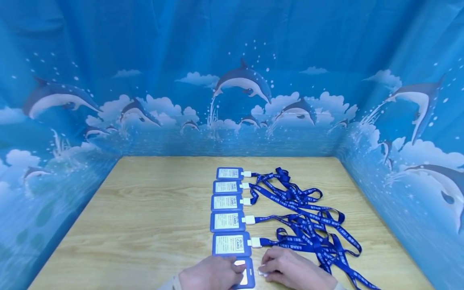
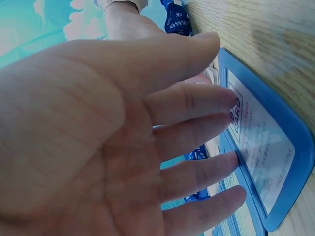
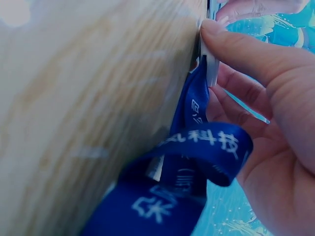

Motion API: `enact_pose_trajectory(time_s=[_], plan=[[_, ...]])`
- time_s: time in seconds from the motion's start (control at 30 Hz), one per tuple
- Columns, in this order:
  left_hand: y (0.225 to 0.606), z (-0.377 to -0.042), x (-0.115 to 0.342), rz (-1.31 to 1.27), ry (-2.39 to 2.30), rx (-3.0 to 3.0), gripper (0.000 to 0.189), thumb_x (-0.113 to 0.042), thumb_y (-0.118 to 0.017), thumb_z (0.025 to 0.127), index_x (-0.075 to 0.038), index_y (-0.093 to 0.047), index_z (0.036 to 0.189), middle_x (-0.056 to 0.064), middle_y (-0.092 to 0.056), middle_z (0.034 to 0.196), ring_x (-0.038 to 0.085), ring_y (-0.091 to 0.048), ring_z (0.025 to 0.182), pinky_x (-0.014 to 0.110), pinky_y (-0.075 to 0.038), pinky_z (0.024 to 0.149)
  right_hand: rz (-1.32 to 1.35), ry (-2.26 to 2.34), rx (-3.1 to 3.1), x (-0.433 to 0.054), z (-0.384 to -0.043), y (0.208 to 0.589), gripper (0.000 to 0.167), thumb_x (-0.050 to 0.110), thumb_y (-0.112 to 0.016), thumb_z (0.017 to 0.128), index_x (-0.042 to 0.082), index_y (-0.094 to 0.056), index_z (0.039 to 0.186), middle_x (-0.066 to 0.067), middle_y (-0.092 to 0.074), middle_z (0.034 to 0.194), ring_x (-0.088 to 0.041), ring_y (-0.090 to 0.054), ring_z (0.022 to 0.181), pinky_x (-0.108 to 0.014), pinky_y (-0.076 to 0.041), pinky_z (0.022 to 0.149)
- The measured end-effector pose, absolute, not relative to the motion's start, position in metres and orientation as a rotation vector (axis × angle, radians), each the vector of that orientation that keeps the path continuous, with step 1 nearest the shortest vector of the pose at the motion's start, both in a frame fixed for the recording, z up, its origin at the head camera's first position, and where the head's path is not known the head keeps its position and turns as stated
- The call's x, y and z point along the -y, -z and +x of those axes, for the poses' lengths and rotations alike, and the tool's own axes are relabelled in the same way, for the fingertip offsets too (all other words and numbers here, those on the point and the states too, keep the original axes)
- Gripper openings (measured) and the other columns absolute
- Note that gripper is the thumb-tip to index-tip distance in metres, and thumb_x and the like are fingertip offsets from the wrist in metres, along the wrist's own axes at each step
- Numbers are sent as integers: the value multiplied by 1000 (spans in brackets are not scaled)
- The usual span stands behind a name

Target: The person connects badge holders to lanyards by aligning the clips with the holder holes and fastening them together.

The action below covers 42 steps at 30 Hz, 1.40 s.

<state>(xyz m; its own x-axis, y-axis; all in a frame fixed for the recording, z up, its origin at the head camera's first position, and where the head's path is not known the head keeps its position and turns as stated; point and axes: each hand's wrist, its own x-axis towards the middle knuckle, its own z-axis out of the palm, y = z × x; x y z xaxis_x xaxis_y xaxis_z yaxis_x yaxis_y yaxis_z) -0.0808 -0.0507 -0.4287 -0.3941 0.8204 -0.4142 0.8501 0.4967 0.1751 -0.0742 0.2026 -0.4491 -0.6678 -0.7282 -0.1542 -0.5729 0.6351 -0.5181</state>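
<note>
My left hand (image 1: 214,274) touches the nearest blue badge holder (image 1: 251,278), its fingers almost straight over the card; in the left wrist view the fingertips lie on that holder (image 2: 275,162) and at its edge. Just to the right, my right hand (image 1: 293,268) pinches a white lanyard clip (image 1: 262,272) between thumb and fingers. The clip is a short gap away from the holder's slotted end. From the pinched clip, a blue lanyard (image 3: 194,105) with white lettering runs down and loops below the palm in the right wrist view.
Several blue badge holders (image 1: 227,221) line up in a column beyond my left hand, each joined by a white clip (image 1: 249,220) to a blue lanyard. The lanyards (image 1: 308,225) lie tangled across the right of the wooden table (image 1: 145,217). Dolphin-print curtains (image 1: 163,133) enclose the table.
</note>
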Motion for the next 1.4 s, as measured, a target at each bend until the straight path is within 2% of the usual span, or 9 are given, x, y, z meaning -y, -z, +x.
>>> enact_pose_trajectory(time_s=[0.2, 0.5, 0.67, 1.0, 1.2, 1.4], plan=[[428, -80, 51, 1441, 107, -2323, 44, -56, -59, 96, -33, -64, 134, -21, -55, 143, 0, -58, 120, 19, -53, 93, -1053, 619, -2515, -200, -74, 449, 23, 33, -68, 96, 28, -74, 117, 21, -64, 104, 10, -57, 91, -14, -55, 74], [427, -81, 55, 1498, 125, -2306, 55, -60, -53, 98, -32, -53, 146, -17, -48, 152, 6, -48, 139, 27, -47, 110, -1101, 654, -2516, -198, -75, 452, 24, 31, -67, 97, 25, -75, 119, 20, -63, 104, 10, -55, 89, -13, -54, 72], [428, -81, 56, 1492, 115, -2319, 55, -60, -52, 99, -31, -53, 146, -15, -48, 153, 7, -47, 140, 27, -47, 111, -1102, 640, -2524, -197, -76, 452, 24, 29, -68, 97, 25, -75, 119, 19, -64, 104, 10, -56, 90, -13, -54, 73], [435, -80, 55, 1312, 54, -2266, 55, -59, -47, 101, -34, -46, 150, -18, -43, 156, 10, -42, 144, 32, -49, 110, -1141, 609, -2543, -193, -74, 454, 23, 27, -70, 95, 24, -75, 117, 16, -64, 105, 9, -58, 92, -13, -55, 73], [441, -78, 57, 1276, -27, -2291, 59, -61, -43, 102, -31, -44, 153, -16, -42, 157, 14, -40, 147, 34, -48, 111, -1313, 548, -2568, -193, -75, 457, 22, 27, -69, 95, 22, -75, 116, 14, -66, 105, 8, -58, 94, -9, -53, 75], [444, -79, 54, 1262, -65, -2280, 60, -63, -42, 101, -33, -42, 153, -18, -41, 157, 12, -38, 148, 34, -46, 113, -1378, 572, -2579, -192, -76, 459, 22, 26, -71, 94, 20, -76, 115, 12, -68, 104, 6, -59, 94, -9, -52, 76]])
